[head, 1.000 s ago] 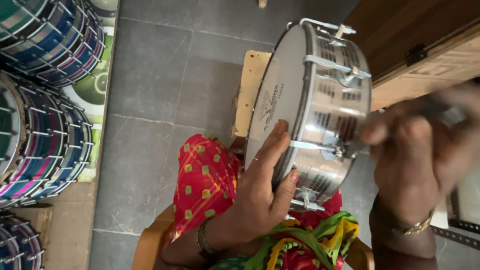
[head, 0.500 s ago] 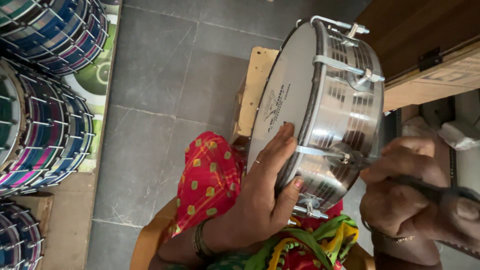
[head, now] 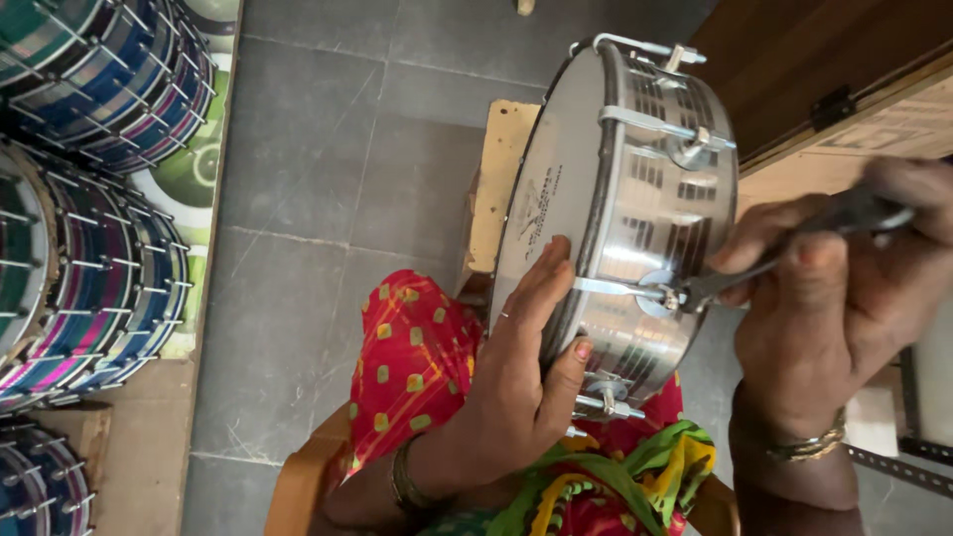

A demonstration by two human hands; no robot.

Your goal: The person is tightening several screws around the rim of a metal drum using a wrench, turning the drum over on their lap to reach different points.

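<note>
Grey tile floor fills the frame behind the drum. Stack of striped drums, blue, pink and teal with thin metal rods, sits well left of the drum, along the frame's left edge. Wooden cabinet with a dark latch stands just right of the drum, upper corner.

Your silver drum is tipped on its edge over your lap, pale drumhead facing left, shiny metal shell facing right, its rim against a small wooden block behind it. Red cloth with yellow-green spots lies below the drum, on your knee, with green and yellow fabric bunched beside it.

Your right hand is right of the drum, grip clenched around a dark metal wrench; the wrench tip meets the tension bolt on the drum's shell, about mid-height. Gold bangles on that wrist, below the hand.

Your left hand is at the drum's lower left, palm flat on the drumhead, fingers spread up across it and thumb hooked over the rim onto the shell, bracing rather than closed tight. Ring on one finger, dark bangle at the wrist.

More bolts and brackets run around the shell; one clamp sits near the drum's top, another lug at its bottom by your thumb.
</note>
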